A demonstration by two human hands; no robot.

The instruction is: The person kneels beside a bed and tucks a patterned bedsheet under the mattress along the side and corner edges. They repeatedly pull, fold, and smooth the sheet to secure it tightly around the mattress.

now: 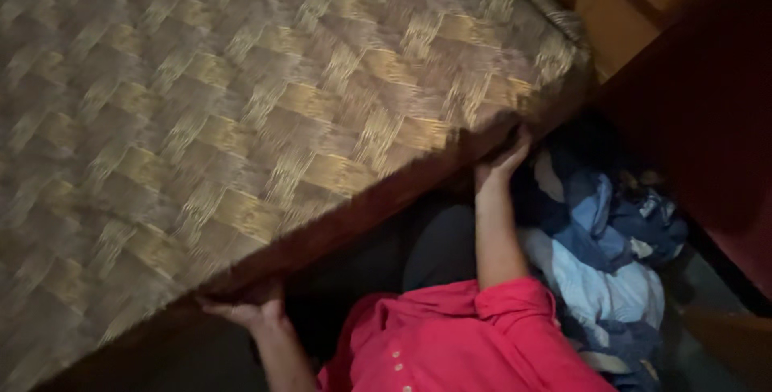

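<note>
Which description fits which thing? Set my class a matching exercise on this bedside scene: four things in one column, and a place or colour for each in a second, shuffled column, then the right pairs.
Things
1. left hand
2. right hand
3. pile of clothes
4. bedcover

Descriptions
A. blue and white, heaped on the floor by the bed
B. brown and gold woven pattern
C. under the bed's edge, near the corner by the clothes
D. under the bed's edge, lower in the picture, away from the clothes

Pairs: 1-D, 2-C, 3-A, 4-B
</note>
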